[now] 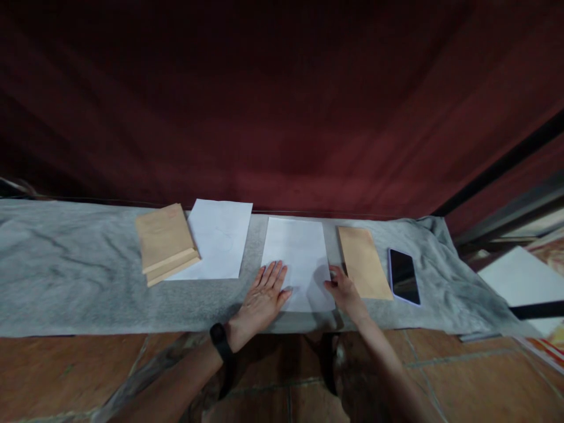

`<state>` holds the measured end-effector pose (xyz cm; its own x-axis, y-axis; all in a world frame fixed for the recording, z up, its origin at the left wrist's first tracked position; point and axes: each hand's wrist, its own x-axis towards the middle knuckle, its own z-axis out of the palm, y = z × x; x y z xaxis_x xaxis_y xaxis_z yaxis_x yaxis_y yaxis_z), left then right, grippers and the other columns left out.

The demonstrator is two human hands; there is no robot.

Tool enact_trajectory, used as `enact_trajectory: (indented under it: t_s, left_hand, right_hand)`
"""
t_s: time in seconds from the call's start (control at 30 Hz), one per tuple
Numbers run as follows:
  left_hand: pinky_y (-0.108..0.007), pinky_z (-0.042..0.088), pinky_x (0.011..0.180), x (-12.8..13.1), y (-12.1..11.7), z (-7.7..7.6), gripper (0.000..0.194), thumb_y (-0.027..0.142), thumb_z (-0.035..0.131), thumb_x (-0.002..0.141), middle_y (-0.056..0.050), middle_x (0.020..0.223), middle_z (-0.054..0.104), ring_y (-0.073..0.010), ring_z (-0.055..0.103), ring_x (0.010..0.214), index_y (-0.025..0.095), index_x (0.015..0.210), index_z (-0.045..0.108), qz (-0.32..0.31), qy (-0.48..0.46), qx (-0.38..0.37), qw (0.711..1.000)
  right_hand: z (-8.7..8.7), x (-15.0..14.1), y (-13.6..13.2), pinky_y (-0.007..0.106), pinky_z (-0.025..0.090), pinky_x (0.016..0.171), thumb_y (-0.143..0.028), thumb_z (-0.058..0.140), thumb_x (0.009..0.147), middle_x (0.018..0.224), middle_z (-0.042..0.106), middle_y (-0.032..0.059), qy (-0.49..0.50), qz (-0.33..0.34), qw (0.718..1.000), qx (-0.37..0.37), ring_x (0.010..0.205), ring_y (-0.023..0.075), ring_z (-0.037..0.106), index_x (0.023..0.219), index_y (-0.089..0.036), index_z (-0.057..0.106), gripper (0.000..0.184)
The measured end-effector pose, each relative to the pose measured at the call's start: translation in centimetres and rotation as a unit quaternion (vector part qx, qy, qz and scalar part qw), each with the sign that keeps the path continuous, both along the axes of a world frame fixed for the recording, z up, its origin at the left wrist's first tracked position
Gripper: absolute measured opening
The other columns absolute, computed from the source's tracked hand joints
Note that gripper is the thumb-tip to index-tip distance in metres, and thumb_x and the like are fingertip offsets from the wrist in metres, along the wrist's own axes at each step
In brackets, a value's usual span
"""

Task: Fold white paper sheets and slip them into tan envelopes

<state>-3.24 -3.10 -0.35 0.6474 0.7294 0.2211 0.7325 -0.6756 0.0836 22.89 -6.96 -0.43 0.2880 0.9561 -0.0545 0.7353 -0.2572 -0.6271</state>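
Note:
A white sheet of paper [299, 247] lies flat on the grey cloth in front of me. My left hand [264, 296], a dark band on its wrist, rests palm down with fingers spread on the sheet's lower left part. At the right edge of the same sheet, my right hand [343, 289] has its fingers curled, with thumb and forefinger closed on the paper's edge. Just right of that hand is a brown envelope [365, 262], lying flat. Farther left, a second white sheet [220, 238] is partly covered by a small stack of brown envelopes [165, 238].
A phone [404, 276] with a dark screen and pale purple edge lies right of the single envelope. The grey cloth [88, 294] covers a long narrow surface. Behind it hangs a dark red curtain [282, 129]. Tiled floor [476, 376] shows below; a dark bar stands at right.

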Motion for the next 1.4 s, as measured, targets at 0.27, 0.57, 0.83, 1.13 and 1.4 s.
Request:
enact_trajectory:
  t_s: [0.27,0.57,0.83,1.13,1.4]
  left_hand:
    - [-0.053,0.027,0.125,2.3,-0.5,0.1,0.065,0.051,0.040,0.104,-0.016,0.165,0.032,-0.0290,0.026,0.155,0.012,0.156,0.037,-0.006,-0.008,-0.005,1.000]
    - [-0.051,0.021,0.127,4.4,0.5,-0.5,0.059,0.025,0.034,0.102,-0.016,0.164,0.035,-0.0252,0.024,0.156,0.010,0.158,0.031,0.002,-0.020,-0.024,1.000]
    - [-0.048,0.024,0.127,3.8,1.0,-0.8,0.059,0.025,0.034,0.101,-0.018,0.165,0.033,-0.0258,0.025,0.155,0.005,0.157,0.032,0.036,-0.040,-0.003,0.999]
    - [-0.050,0.031,0.123,1.5,2.1,-1.5,0.062,0.036,0.035,0.102,-0.022,0.160,0.038,-0.0299,0.033,0.152,0.002,0.155,0.036,0.161,-0.058,0.022,0.985]
    - [-0.051,0.030,0.124,2.4,6.0,0.7,0.057,0.029,0.035,0.102,-0.021,0.160,0.040,-0.0295,0.030,0.153,0.003,0.153,0.040,0.146,-0.085,0.030,0.985]
  right_hand:
    - [0.4,-0.1,-0.7,0.037,0.054,0.090,-0.024,0.051,0.095,0.111,0.072,0.0139,-0.091,-0.009,0.993,0.069,0.099,0.0251,0.070,0.134,-0.015,0.057,0.041]
    - [0.1,-7.1,0.7,0.045,0.036,0.121,-0.037,0.024,0.108,0.158,0.048,0.0112,-0.129,0.132,0.973,0.140,0.147,0.0216,0.042,0.154,-0.017,0.044,0.054]
    - [-1.2,-7.1,0.2,0.049,0.029,0.123,-0.038,0.031,0.108,0.160,0.041,0.0157,-0.271,0.112,0.946,0.138,0.150,0.0274,0.036,0.157,-0.012,0.039,0.055]
    - [-3.0,-4.9,-0.1,0.049,0.037,0.117,-0.049,0.027,0.108,0.158,0.043,0.0226,-0.316,0.038,0.932,0.176,0.145,0.0317,0.044,0.155,-0.005,0.040,0.065]
    - [-2.9,-4.6,3.0,0.051,0.038,0.118,-0.043,0.014,0.109,0.153,0.049,0.0235,-0.276,0.018,0.947,0.164,0.146,0.0303,0.044,0.148,-0.002,0.050,0.066]
